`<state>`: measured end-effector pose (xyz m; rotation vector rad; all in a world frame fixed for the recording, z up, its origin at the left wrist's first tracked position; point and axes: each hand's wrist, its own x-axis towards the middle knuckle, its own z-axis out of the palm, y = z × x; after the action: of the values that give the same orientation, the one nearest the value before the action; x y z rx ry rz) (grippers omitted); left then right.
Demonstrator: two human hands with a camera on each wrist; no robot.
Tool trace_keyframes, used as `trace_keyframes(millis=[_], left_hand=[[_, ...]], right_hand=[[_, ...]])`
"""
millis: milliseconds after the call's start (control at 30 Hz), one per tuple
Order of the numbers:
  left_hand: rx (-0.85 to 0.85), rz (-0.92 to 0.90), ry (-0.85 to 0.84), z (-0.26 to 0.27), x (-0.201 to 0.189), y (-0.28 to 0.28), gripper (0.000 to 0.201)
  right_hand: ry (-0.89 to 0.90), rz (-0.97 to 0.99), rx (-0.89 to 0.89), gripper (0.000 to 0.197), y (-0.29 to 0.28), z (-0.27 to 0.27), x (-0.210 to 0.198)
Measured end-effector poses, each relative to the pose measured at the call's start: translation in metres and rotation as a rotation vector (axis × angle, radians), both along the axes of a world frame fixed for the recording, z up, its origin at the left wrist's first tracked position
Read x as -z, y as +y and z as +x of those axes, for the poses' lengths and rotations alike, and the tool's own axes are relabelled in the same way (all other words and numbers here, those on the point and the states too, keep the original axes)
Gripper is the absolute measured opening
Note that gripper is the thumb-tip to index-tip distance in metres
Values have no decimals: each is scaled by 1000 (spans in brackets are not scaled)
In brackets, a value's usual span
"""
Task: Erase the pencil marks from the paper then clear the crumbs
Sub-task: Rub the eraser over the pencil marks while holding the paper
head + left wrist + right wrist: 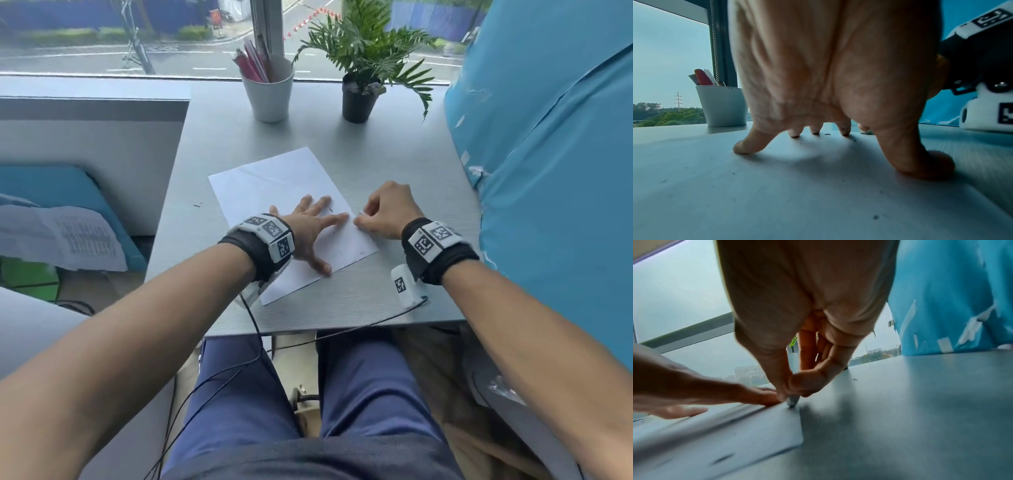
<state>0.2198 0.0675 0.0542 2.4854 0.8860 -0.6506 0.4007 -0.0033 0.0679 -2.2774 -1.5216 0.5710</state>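
Observation:
A white sheet of paper (267, 181) lies at an angle on the grey table (394, 147). My left hand (308, 226) lies flat on the sheet with its fingers spread, fingertips pressing down in the left wrist view (818, 97). My right hand (380, 212) is at the paper's right edge, thumb and forefinger pinching a small grey-white eraser (793, 400) whose tip touches the sheet's edge (735, 434). A few short dark specks (331, 209) lie on the paper by my left fingers, and dark crumbs (827, 134) show near the fingertips.
A white cup of pens (269, 92) and a potted plant (358, 99) stand at the table's far edge by the window. A blue cover (548, 171) rises along the right side. A small dark speck (196, 205) lies on the table left of the paper.

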Motion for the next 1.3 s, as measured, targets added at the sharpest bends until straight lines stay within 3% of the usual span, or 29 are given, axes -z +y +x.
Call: trace_keyframes(millis=[167,333,467,667,833,1000,1167,1300], left_hand=[[3,-3,3,0,-1,2,122],[1,-6,12,1,-3,0,123],[1,-7,34,3,-4,1,124],[-11,-14,32,4,-4,-1,124],[3,-4,38,5,0,0,125],[-13,-25,27,3,-2,0,124],[-7,-15,4,2,2,1,129],[-16,-28,-2,0,3,3,132]], right_hand=[[77,-78,-199,16,-9,-20,1],[-59,-26,-76,16,-4,12,-9],[55,-37,-256,15,-16,-18,-8],[-48,4,-103,18,-7,6,-3],[46,-61,-329,15,-22,-36,0],[-91,7,-95,19,-7,4,0],[55,-36,-291,16,-17,-31,-1],[-43,-14,-88,18,-1,2,-3]])
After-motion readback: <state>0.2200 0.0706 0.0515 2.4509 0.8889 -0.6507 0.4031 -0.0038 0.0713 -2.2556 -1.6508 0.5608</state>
